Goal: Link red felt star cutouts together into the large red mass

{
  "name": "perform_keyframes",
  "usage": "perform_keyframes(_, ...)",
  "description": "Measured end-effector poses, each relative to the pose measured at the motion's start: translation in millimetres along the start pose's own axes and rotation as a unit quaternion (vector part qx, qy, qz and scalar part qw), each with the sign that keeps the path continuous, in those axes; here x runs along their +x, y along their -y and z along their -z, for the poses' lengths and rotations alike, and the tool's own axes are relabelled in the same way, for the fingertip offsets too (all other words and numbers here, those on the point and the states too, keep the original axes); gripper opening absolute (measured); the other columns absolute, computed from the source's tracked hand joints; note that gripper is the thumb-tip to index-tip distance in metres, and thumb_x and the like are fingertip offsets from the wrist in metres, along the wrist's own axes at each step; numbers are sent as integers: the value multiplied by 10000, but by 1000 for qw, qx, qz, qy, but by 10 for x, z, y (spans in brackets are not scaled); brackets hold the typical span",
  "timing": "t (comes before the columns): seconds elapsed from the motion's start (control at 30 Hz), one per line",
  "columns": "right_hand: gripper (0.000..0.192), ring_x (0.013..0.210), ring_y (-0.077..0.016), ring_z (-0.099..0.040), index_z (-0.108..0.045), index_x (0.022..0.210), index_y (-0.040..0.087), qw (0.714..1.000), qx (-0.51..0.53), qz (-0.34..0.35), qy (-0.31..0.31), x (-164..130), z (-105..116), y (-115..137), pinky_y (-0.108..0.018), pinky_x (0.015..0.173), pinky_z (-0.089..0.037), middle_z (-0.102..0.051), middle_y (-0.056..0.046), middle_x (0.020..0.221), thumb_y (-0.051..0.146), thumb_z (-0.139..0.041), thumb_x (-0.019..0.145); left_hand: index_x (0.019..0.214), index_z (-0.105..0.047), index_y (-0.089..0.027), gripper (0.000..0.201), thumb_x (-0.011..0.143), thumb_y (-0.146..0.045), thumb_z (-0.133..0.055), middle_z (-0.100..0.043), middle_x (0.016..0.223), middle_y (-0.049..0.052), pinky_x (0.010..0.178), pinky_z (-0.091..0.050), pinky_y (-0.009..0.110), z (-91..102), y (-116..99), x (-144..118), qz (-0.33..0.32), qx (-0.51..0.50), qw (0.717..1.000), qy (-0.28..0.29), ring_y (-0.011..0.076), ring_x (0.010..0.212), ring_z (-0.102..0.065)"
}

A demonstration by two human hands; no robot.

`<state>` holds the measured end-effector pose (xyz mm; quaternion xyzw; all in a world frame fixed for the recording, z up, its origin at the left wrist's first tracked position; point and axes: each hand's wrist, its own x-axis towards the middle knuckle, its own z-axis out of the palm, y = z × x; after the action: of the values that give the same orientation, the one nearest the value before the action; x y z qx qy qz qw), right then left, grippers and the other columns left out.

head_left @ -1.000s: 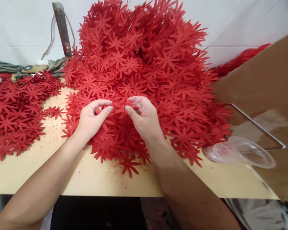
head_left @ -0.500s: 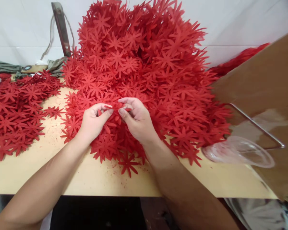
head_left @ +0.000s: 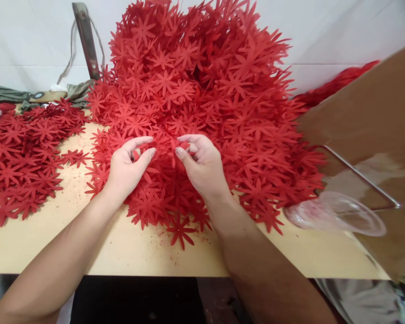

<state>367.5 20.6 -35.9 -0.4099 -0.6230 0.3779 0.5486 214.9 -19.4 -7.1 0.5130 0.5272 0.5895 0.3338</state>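
Note:
A tall heap of red flower-shaped cutouts rises from the middle of the pale wooden table. My left hand and my right hand meet at the heap's front slope. Between their fingertips is a red flower cutout, pinched by thumb and forefinger on each side. Both wrists rest on loose flowers at the foot of the heap. How many layers the pinched piece has is hard to tell against the red behind it.
A flatter spread of red flowers lies at the left. A brown cardboard box with a clear plastic bag at its mouth stands at the right. A metal bracket and grey cloth sit at the back left.
My hands drew together over the flower half a second ago and have now spread slightly apart again, the right hand shifting a little right. The heap is unchanged.

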Motion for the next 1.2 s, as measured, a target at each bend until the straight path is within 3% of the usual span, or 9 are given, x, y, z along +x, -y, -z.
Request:
perform_keyframes(0.2,369,571,-81,-478,-520,887,207,998,59,6,7,-44,-77,49,-241,540,-402,-500,42,652,431,-716,669,904,-722,-179,217,705,-255,-678,-427,511,-54,490,-313,212,-49,12,-66,11,29,996,86,63,487,-339)
perform_keyframes(0.5,399,511,-56,-406,-499,885,198,992,103,8,76,-103,-152,74,-220,492,-349,-446,60,601,548,-617,734,768,-692,-166,101,711,-201,-617,-457,525,-54,509,-323,210,-65,35,-70,-5,142,987,76,65,495,-355)
perform_keyframes(0.7,328,516,-65,-447,-491,895,207,993,94,12,71,-105,-126,141,-228,506,-371,-495,58,601,440,-657,736,698,-636,-154,60,700,-214,-629,-494,570,-48,546,-343,202,-30,23,-17,22,38,997,59,63,532,-389)
perform_keyframes(0.9,333,513,-64,-430,-479,885,219,996,89,-3,-3,0,-7,120,-226,492,-350,-498,62,622,365,-703,687,698,-635,-161,131,675,-275,-694,-561,632,-32,557,-367,196,79,19,72,31,-17,999,-1,54,530,-420)
perform_keyframes(1.07,380,538,-77,-466,-466,897,224,994,99,-9,47,-21,-31,131,-235,515,-376,-504,56,630,407,-712,672,818,-711,-189,183,641,-230,-736,-405,501,-66,511,-323,224,-9,-11,-8,24,18,998,54,61,470,-342)
perform_keyframes(1.2,413,511,-76,-440,-465,898,223,994,81,-9,78,-66,-80,149,-238,488,-355,-471,63,605,475,-703,671,762,-722,-186,116,655,-229,-722,-377,464,-68,488,-283,236,-88,62,-56,44,31,994,90,60,450,-297)
